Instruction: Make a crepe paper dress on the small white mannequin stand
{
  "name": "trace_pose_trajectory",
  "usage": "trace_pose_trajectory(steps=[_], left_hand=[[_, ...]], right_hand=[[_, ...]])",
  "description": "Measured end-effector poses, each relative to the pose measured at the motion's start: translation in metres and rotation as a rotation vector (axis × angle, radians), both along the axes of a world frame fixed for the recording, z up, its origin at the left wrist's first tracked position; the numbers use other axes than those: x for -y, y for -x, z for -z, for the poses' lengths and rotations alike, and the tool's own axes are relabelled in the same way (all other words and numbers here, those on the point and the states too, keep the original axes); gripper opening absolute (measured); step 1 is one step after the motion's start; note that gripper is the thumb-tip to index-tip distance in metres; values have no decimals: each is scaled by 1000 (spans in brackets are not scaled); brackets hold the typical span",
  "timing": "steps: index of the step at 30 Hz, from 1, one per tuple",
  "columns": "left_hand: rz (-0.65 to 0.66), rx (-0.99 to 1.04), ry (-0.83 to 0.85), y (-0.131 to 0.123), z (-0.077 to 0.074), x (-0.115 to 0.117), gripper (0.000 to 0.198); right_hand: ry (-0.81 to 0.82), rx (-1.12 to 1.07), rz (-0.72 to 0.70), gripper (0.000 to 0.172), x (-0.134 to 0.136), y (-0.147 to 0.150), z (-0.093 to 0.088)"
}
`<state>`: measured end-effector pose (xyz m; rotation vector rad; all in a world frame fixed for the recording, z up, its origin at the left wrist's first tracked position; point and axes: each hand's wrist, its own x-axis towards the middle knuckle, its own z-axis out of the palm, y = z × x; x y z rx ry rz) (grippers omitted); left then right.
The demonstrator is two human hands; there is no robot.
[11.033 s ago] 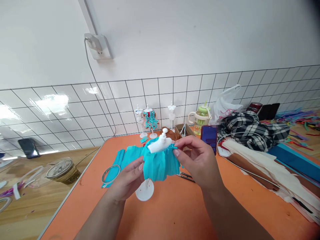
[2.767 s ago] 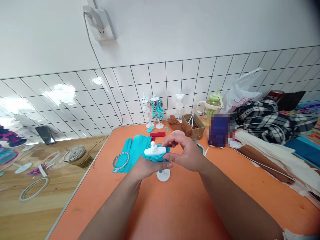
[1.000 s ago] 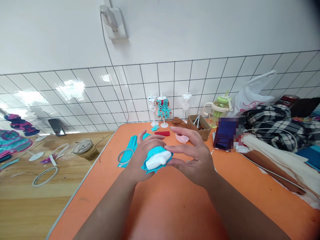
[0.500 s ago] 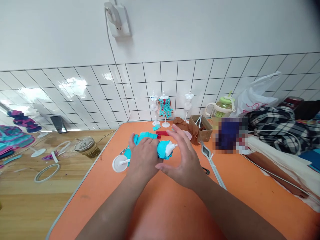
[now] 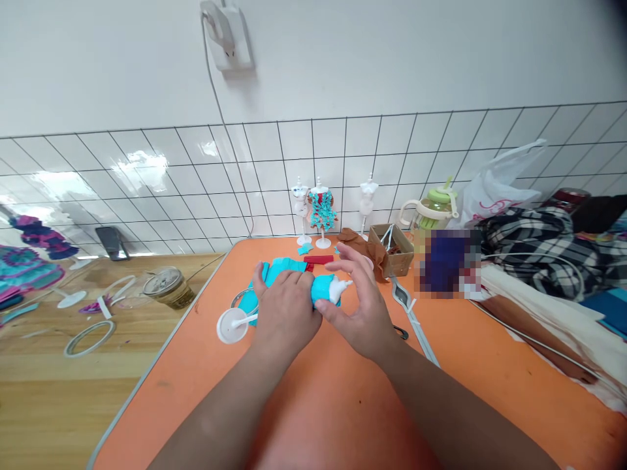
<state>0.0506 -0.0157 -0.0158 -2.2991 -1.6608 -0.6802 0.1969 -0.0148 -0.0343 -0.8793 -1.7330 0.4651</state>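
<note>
At the far left of my head-camera feed, I see a turquoise-and-pink ruffled fabric garment (image 5: 29, 271) beside a black rectangular phone (image 5: 112, 243) propped against the tiled wall. A round jar with a metallic lid (image 5: 166, 287) stands on the pale wooden surface (image 5: 147, 385). Next comes the orange tabletop (image 5: 313, 418).

Above its left part, I locate the white disc base (image 5: 231, 326) of a white miniature dress form (image 5: 337, 288). The form is tipped close to horizontal, base to the left, neck to the right. Behind the base, a silvery ring-shaped roll (image 5: 239, 299) rests on a flat turquoise fabric sheet (image 5: 289, 264).

My left hand (image 5: 289, 307) grasps the form, fingers wrapped around its body. Turquoise wrapped cloth (image 5: 322, 291) covers the upper body to the right of the fist. Behind it stand two small dress forms, one plain white (image 5: 300, 202), one in turquoise-and-red frills (image 5: 322, 209).

My right hand (image 5: 365, 313) is at the neck end, fingers curved and spread; its thumb tip overlaps the wrapped cloth. I cannot tell whether it presses. Behind this hand lies crumpled brown cloth (image 5: 360, 247), beside an open cardboard box (image 5: 399, 266). Further right are a green-lidded clear bottle (image 5: 435, 212) and black-and-white checked fabric (image 5: 539, 241).
</note>
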Motion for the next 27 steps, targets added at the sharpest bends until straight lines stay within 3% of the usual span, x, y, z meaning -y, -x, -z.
trace_pose_trajectory(steps=[3,7,13,18,21,24,27], left_hand=[[9,32,60,6,-2,-4,9],[35,82,130,11,-5,-5,11],[45,11,143,4,-4,1,12],[12,15,74,-3,0,0,6],[6,56,103,-1,-3,-3,5],[71,291,348,8,-12,-4,5],[237,700,788,21,-20,-5,16]], right_hand=[[-42,95,-78,72,0,-5,-2],[-122,152,-17,61,0,-5,-2],[-125,59,81,48,-1,2,2],[2,-17,43,53,-3,3,5],[39,7,-67,67,-3,0,3],[-42,22,-120,83,-1,-5,-2],[-130,-11,-74,78,1,-8,-6]])
